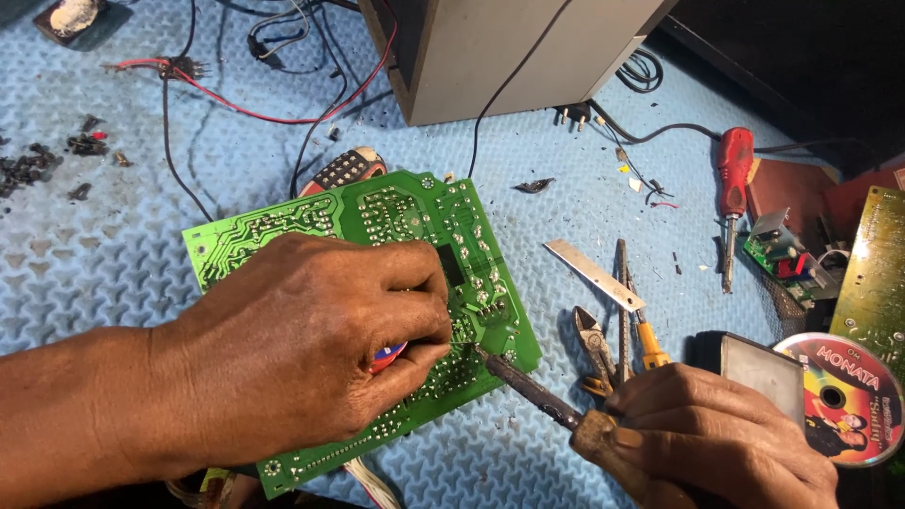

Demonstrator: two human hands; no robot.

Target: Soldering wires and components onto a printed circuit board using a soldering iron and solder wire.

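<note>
A green circuit board [415, 221] lies solder-side up on the blue textured mat [85, 254]. My left hand [302, 339] rests on the board with its fingers pinched on a small red and blue object [386, 355], perhaps a solder reel. My right hand [726, 434] grips the wooden handle of a soldering iron [528, 385]. The iron's dark tip touches the board's solder joints just right of my left fingertips.
Pliers [594, 344], a yellow-handled tool [649, 344] and a metal blade [594, 273] lie right of the board. A red screwdriver [732, 184], a disc [844, 396], a small dark box [759, 368], other boards [872, 273] and a grey cabinet [509, 52] with cables surround the area.
</note>
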